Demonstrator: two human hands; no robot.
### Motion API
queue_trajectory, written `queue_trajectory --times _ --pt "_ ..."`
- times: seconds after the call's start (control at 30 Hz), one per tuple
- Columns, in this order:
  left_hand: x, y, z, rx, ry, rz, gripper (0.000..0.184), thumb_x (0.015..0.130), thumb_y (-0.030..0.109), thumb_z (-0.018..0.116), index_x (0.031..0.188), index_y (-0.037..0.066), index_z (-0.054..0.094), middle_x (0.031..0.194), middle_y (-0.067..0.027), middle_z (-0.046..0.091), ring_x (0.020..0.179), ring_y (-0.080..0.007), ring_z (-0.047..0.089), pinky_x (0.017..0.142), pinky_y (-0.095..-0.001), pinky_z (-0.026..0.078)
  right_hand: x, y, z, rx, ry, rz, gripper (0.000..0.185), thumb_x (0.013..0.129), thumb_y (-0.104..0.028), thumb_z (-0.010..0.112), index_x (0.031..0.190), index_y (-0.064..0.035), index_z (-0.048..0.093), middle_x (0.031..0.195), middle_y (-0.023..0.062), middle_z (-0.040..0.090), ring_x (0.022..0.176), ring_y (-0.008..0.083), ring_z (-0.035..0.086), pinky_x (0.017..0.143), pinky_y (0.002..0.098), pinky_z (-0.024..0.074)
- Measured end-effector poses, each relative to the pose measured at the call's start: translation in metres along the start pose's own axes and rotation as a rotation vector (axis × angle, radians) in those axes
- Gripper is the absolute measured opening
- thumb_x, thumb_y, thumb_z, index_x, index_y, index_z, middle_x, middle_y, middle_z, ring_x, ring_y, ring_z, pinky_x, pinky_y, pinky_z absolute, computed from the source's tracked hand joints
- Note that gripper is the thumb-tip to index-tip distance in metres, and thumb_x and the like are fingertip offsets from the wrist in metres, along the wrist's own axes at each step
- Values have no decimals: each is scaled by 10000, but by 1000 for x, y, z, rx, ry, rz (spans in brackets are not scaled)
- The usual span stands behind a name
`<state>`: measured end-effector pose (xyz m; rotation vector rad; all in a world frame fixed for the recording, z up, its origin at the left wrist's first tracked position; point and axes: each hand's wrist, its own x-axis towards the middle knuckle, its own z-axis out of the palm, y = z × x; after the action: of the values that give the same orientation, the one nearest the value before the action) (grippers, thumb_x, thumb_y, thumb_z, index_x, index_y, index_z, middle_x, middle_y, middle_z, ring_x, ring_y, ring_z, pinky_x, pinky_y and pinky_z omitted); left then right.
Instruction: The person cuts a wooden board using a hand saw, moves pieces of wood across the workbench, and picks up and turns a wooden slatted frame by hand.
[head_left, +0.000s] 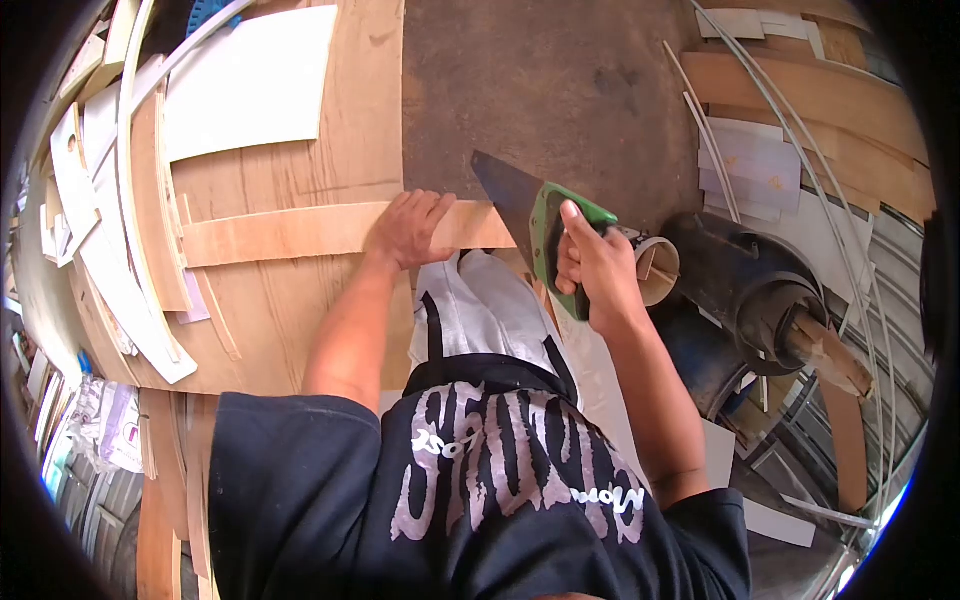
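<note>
A green-handled handsaw [510, 195] is gripped by my right hand [597, 262], its fingers closed round the handle and the thumb on top. The blade points away to the upper left, at the right end of a long thin wooden plank [290, 232]. Whether the teeth are in the wood I cannot tell. My left hand [408, 228] presses on the plank a little left of the blade, its fingers curled over the far edge. The plank lies crosswise on a large plywood sheet [300, 330], its right end sticking out past the sheet's edge.
A white panel [255, 85] lies on the plywood at the upper left, beside curved white strips [125, 150]. Dark cylindrical containers [745, 280] and a pipe piece [655, 270] stand at my right. Boards [790, 95] and long thin strips [715, 150] lie along the right side.
</note>
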<state>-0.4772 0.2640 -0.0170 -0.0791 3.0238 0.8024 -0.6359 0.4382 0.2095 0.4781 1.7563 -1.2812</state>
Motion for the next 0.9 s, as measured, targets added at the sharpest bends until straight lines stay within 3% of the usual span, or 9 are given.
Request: queue_trajectory --times 0.23,0.4,0.47,0.6,0.67,0.8,0.9 --pt "4 -1 -1 -35 -51 -34 895 652 469 878 1394 93 547 1209 -98 627 1125 -292 591 1000 -418 475 66 10 41 -109 -88 -34 360 1033 -342 662 794 -135 491 644 -71 405 499 49 368 451 266 321" --pt "-1 0 -1 -88 -26 -36 866 662 439 880 1387 93 557 1204 -103 626 1129 -294 590 1003 -420 471 21 -7 27 -107 -144 -7 350 1036 -332 660 795 -119 522 640 -74 430 484 49 374 442 266 318" --pt "1 -1 2 -53 -32 -24 917 685 542 848 1413 81 532 1197 -79 607 1125 -238 566 1012 -375 446 -4 -27 21 -148 -116 34 365 1035 -349 660 796 -147 473 667 -80 389 516 49 355 464 267 320" --pt "1 3 1 0 -63 -36 921 690 544 844 1419 82 522 1200 -75 604 1131 -235 566 1012 -372 445 10 -23 15 -156 -47 44 392 1036 -355 659 769 -156 451 666 -81 387 512 51 342 464 267 310" --pt "3 5 -3 -29 -37 -69 863 659 431 873 1374 71 552 1197 -96 621 1112 -282 597 983 -411 480 44 -5 23 -80 -81 25 416 1040 -358 651 747 -164 429 668 -79 389 510 50 335 466 266 308" --pt "3 7 -4 -19 -41 -132 865 651 420 877 1371 68 549 1195 -99 617 1105 -287 597 970 -438 485 69 6 46 -75 -127 -25 415 1043 -360 645 752 -163 425 666 -82 385 510 48 329 468 264 305" --pt "5 10 -3 -124 20 -169 853 649 416 880 1356 65 555 1187 -108 626 1117 -290 601 1068 -464 458 55 2 31 -109 -143 -33 390 1043 -355 647 780 -160 435 664 -86 376 516 43 332 469 263 307"
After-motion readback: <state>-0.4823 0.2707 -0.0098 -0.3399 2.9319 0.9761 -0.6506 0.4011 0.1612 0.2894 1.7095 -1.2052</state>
